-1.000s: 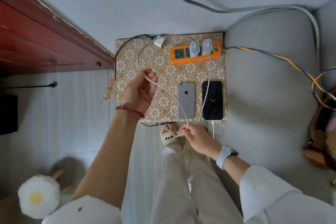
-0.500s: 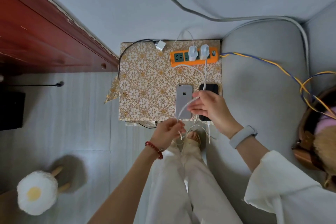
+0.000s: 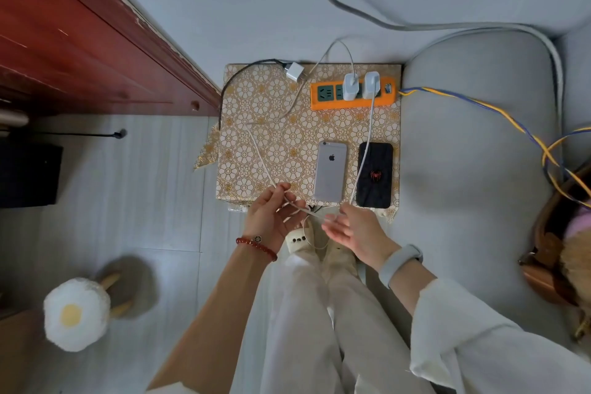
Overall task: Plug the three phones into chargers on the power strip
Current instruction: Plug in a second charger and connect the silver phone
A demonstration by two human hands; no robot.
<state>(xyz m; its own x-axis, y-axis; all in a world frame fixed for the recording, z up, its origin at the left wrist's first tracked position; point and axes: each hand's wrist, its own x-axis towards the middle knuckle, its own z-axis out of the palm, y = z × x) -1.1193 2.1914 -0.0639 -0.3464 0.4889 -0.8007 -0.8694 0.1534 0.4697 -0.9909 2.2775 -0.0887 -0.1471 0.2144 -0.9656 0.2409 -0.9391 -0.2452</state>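
Note:
An orange power strip [image 3: 323, 102] lies at the far right of a small gold-patterned table [image 3: 256, 112], with two white chargers [image 3: 351, 86] plugged in. A third white charger [image 3: 295, 71] lies loose to its left on a black cable. A silver phone [image 3: 330, 171] and a black phone [image 3: 374, 174] lie face down side by side near the front edge. My left hand [image 3: 271, 217] pinches a white cable [image 3: 260, 157] just off that edge. My right hand [image 3: 355, 230] holds the same cable's end beside it. Only two phones show.
A grey sofa cushion [image 3: 473, 169] adjoins the table on the right, crossed by blue and yellow wires [image 3: 479, 105]. A red wooden cabinet [image 3: 80, 51] stands at left. A fried-egg plush stool [image 3: 75, 313] sits on the floor at lower left. A brown bag [image 3: 550, 253] rests at far right.
My right hand came off the phones and dropped to the table's front edge. The white cable now lies further left across the table, and my left hand shifted slightly left along it.

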